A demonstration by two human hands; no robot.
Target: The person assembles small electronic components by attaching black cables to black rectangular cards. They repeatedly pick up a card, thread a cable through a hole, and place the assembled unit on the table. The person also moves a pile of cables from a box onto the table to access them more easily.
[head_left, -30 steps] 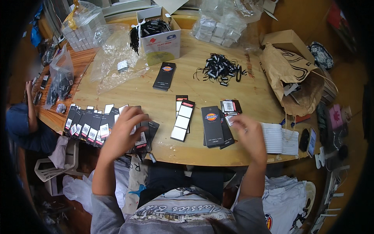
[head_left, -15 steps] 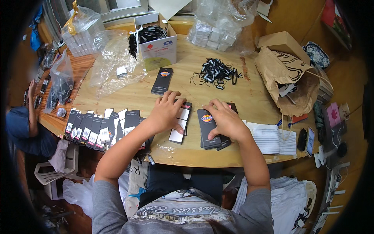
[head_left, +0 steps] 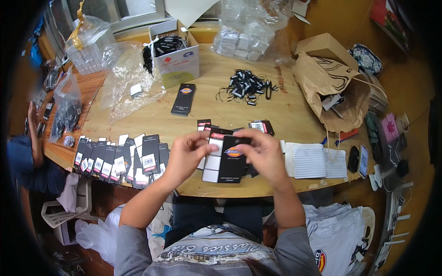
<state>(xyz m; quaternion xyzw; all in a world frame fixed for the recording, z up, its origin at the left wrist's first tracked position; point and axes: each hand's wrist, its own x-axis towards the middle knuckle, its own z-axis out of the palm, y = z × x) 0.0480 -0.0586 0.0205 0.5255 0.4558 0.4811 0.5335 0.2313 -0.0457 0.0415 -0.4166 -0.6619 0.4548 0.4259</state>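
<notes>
Just above the near middle of the table, my left hand (head_left: 189,154) pinches a black hang tag with white panels (head_left: 212,162) between thumb and fingers. My right hand (head_left: 263,155) grips a black hang tag with an oval logo (head_left: 233,166) by its upper right edge. The two tags are side by side, with their edges touching or overlapping. Behind and below the hands lie more tags, among them a black tag with a red mark (head_left: 204,123) and a small pile (head_left: 261,126), both partly covered. Farther off sits a stack of black tags (head_left: 183,100).
Rows of overlapping barcoded tags (head_left: 119,161) line the table's left front. Black strings (head_left: 247,86) are heaped at the back centre, near a carton (head_left: 177,66) full of them. On the right are a paper bag (head_left: 334,94), a lined notebook (head_left: 317,160) and a phone (head_left: 363,161). Another person (head_left: 25,149) sits far left.
My hands have come together and toward me, lifting a tag each from the table. The white-panelled tag and the logo tag now meet edge to edge. The view has shifted slightly.
</notes>
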